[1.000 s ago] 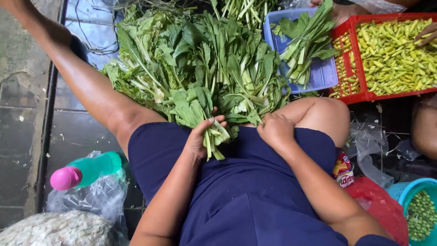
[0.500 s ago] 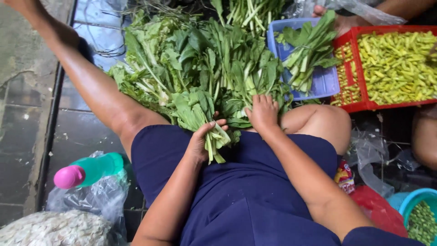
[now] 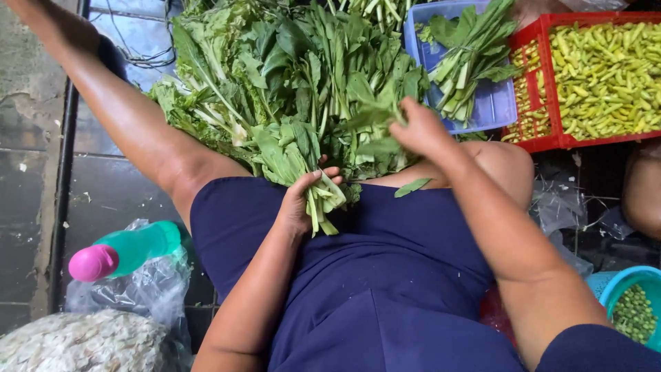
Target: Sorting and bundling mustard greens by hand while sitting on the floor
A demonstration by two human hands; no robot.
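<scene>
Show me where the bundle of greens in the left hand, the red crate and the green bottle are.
bundle of greens (image 3: 313, 180): head view, stems above the fist.
red crate (image 3: 544, 83): head view, left wall.
green bottle (image 3: 141, 245): head view, its body.

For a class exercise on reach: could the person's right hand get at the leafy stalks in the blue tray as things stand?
Probably yes. The right hand is lifted over the pile of greens, beside the blue tray. Its stalks lie uncovered, though the fingers already hold some leaves.
</scene>
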